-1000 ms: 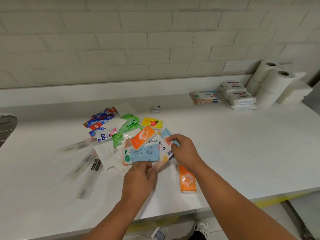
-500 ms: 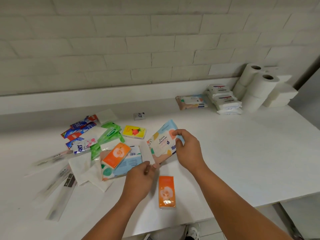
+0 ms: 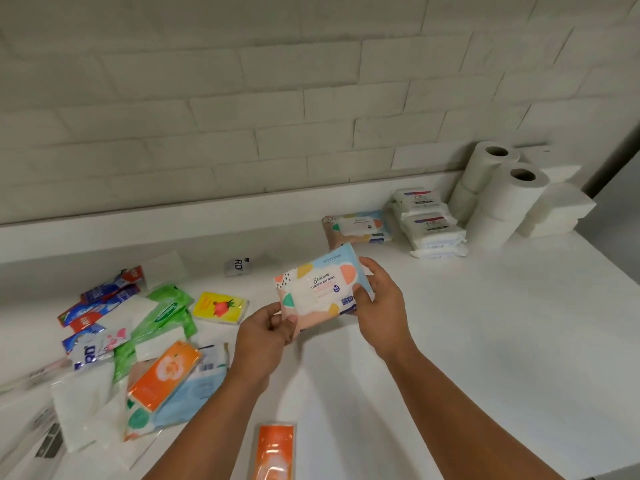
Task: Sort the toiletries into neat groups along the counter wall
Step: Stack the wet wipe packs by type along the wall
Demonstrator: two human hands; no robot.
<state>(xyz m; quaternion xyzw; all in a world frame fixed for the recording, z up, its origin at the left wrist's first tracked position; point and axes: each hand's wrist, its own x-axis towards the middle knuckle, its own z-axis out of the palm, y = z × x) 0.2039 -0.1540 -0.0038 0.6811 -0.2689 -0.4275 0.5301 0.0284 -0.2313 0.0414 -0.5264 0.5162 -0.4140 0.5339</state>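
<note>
— What do the hands have hold of?

— Both are on one wet-wipes pack (image 3: 318, 289). The left hand (image 3: 266, 332) pinches its lower left corner between thumb and curled fingers. The right hand (image 3: 377, 299) grips the right end, thumb on the face and fingers curled behind.

— Any change from before?

— A second ago the pack lay in the heap, under the right hand. Half a second ago it was already lifted and tilted, with the left hand only at its lower corner. Now it is held up off the counter (image 3: 485, 323), its face turned more squarely to the camera, and it sits nearer the back wall (image 3: 277, 98).

— Where is it relative to the grip?

— It lies between the two hands, slanting up from the left pinch to the right one.

— What does it look like?

— It is a soft, flat pack in pale blue, with peach, teal and yellow blobs and a white label reading "cleaning wet wipes".

— What is around it?

— A matching pack (image 3: 358, 226) lies against the wall just beyond it. Further right are stacked white Dove packs (image 3: 429, 220), then toilet rolls (image 3: 509, 195). To the left is the unsorted heap, which includes a yellow pack (image 3: 220, 306), green packs (image 3: 166, 310) and an orange tissue pack (image 3: 164, 374). Another orange pack (image 3: 275, 452) lies at the near edge.
</note>
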